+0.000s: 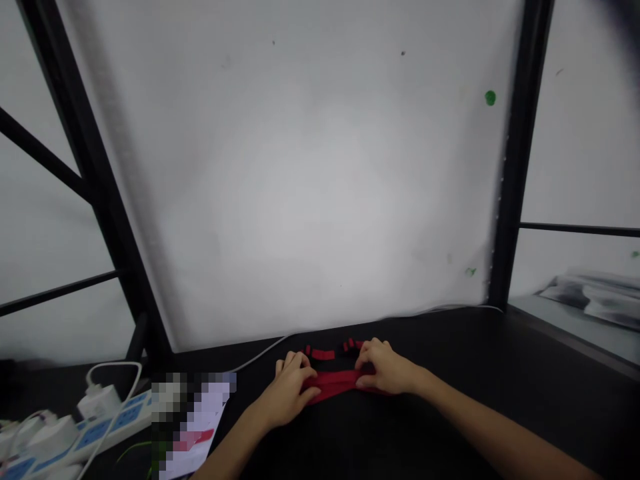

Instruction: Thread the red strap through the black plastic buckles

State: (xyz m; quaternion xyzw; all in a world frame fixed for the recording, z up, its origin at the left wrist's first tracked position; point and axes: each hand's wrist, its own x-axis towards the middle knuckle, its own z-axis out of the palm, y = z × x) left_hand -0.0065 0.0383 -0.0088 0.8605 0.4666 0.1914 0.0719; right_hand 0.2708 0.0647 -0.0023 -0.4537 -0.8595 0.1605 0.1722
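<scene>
A narrow strip of red fabric lies on a black table close to the white back wall. My left hand presses on its left end, fingers curled over the cloth. My right hand pinches the right end of the same strip. Several small red pieces lie in a row just behind the strip, between my hands and the wall.
A white power strip with plugged-in chargers sits at the front left, next to a paper sheet. A white cable runs along the wall's base. Black frame posts stand at both sides.
</scene>
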